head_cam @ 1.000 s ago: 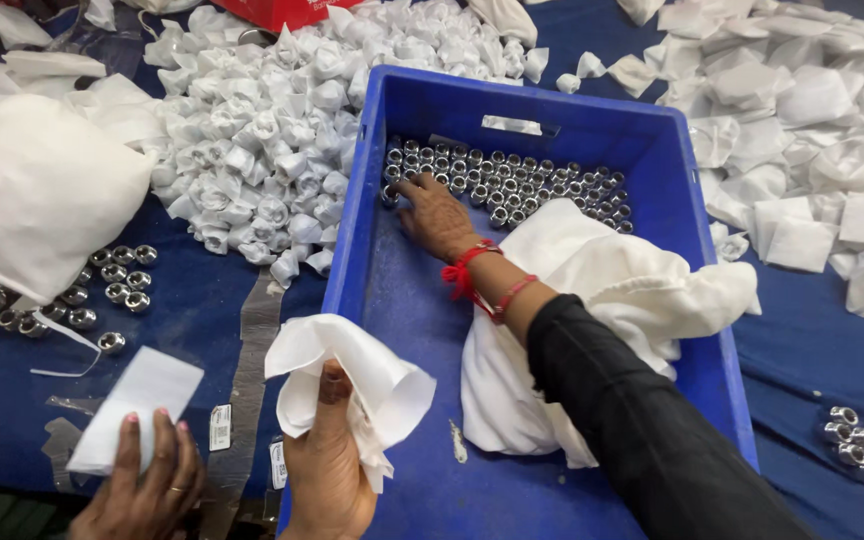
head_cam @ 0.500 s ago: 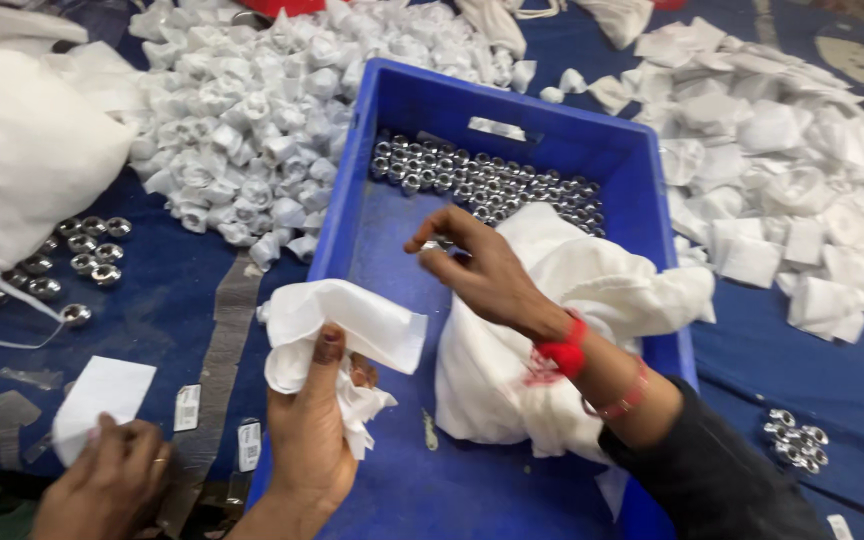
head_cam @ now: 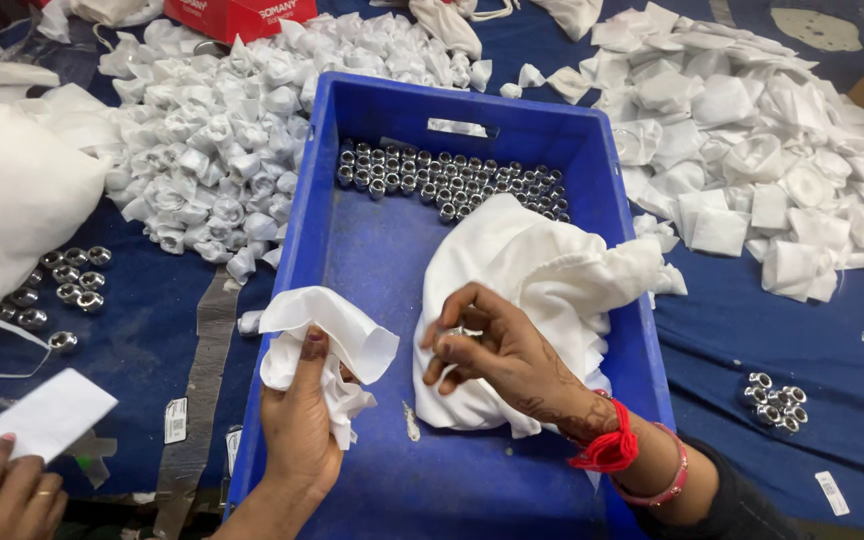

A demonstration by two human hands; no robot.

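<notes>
My left hand (head_cam: 297, 420) grips a small white cloth wrapper (head_cam: 327, 335), held open over the left edge of the blue crate (head_cam: 612, 250). My right hand (head_cam: 497, 350), with red thread and a bangle at the wrist, pinches a small shiny metal nut (head_cam: 458, 333) between its fingertips, just right of the wrapper. Beneath that hand lies a big white cloth (head_cam: 532, 280) inside the crate. Several metal nuts (head_cam: 452, 180) lie in rows at the crate's far end.
A heap of wrapped white bundles (head_cam: 222, 130) lies left of the crate, flat white cloth squares (head_cam: 752, 130) to the right. Loose nuts (head_cam: 62, 285) sit at left and more nuts (head_cam: 777, 395) at right. Another person's hand (head_cam: 2, 490) holds white paper at bottom left.
My right hand has drawn back from the nuts at the crate's far end toward me, now holding a nut beside the wrapper. The left hand kept its wrapper, raised slightly.
</notes>
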